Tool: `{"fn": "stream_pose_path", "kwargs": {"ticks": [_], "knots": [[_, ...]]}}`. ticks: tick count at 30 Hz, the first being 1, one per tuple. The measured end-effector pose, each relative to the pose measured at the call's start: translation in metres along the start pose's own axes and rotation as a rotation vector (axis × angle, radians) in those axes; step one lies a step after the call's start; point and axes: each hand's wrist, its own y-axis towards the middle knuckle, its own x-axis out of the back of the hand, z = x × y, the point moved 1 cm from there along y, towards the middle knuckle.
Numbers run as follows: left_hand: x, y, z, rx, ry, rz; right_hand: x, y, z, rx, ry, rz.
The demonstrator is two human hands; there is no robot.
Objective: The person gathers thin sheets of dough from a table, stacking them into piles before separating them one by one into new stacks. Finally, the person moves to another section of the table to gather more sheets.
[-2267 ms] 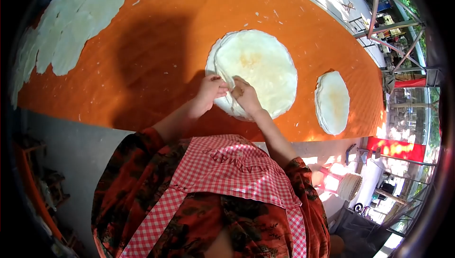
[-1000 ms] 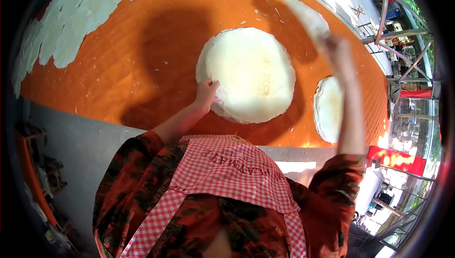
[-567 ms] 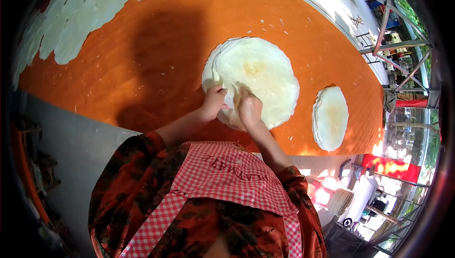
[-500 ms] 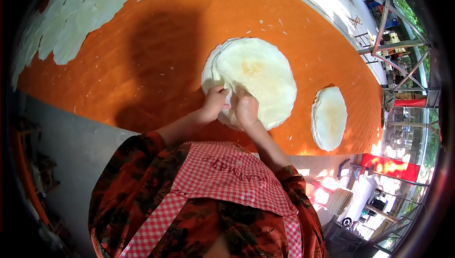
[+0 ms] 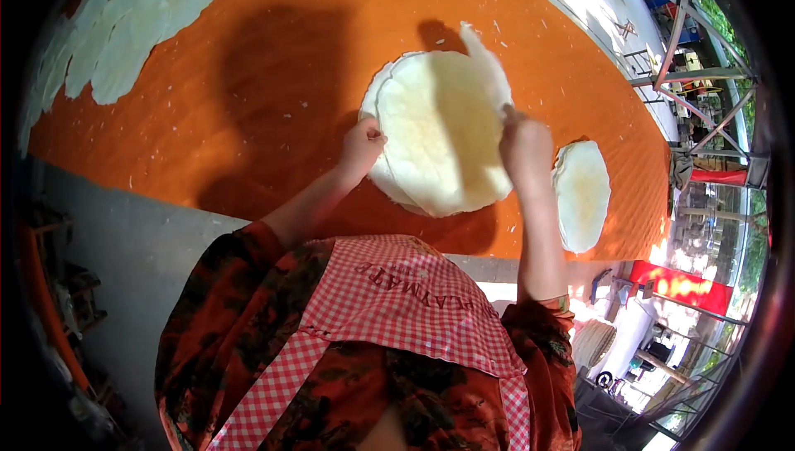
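Note:
A stack of thin, round, pale flatbreads [image 5: 422, 136] lies on the orange cloth in front of me. At the stack's right side, my right hand [image 5: 527, 149] is closed on the edge of a thin flatbread sheet [image 5: 487, 62], whose far right part stands raised off the pile. My left hand [image 5: 362, 149] has its fingers pinched at the left rim of the stack, on the edge of a flatbread. Its fingertips are partly hidden. A shadow from my right arm falls across the top flatbread.
A smaller-looking stack of flatbreads [image 5: 581, 196] lies to the right, near the table's edge. Many overlapping pale sheets [image 5: 153, 16] cover the far left. Small white flakes dot the orange tablecloth [image 5: 281, 178]. Metal frame bars [image 5: 679, 28] stand beyond the right side.
My right hand has moved right from beside my left hand to the stack's right side, drawing a sheet edge up. My left hand has shifted slightly left and up along the rim.

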Motion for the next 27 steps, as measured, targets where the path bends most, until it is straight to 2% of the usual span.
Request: {"fn": "stream_pose_path", "kwargs": {"ticks": [2,4,6,10,13,17,20,27], "knots": [[-0.002,-0.006,-0.018,0.13,-0.1,0.084,-0.038,-0.022,0.021,-0.066,0.021,0.034],[-0.007,-0.009,-0.02,0.139,-0.1,0.056,-0.097,-0.038,0.033,-0.092,-0.037,0.312],[-0.01,-0.012,-0.022,0.148,-0.134,0.037,-0.151,-0.06,0.032,-0.107,0.021,0.406],[-0.01,-0.019,-0.022,0.213,-0.207,0.055,-0.155,-0.066,0.037,-0.195,0.165,0.267],[-0.011,-0.014,-0.028,0.261,-0.25,0.057,-0.126,-0.051,0.038,-0.238,0.238,0.099],[-0.011,-0.01,-0.026,0.282,-0.336,0.094,-0.151,-0.048,0.042,-0.264,0.278,0.141],[-0.013,-0.011,-0.029,0.336,-0.524,0.089,-0.165,-0.053,0.046,-0.283,0.322,0.215],[-0.014,-0.006,-0.023,0.345,-0.461,0.097,-0.164,-0.057,0.038,-0.333,0.47,0.237]]}}
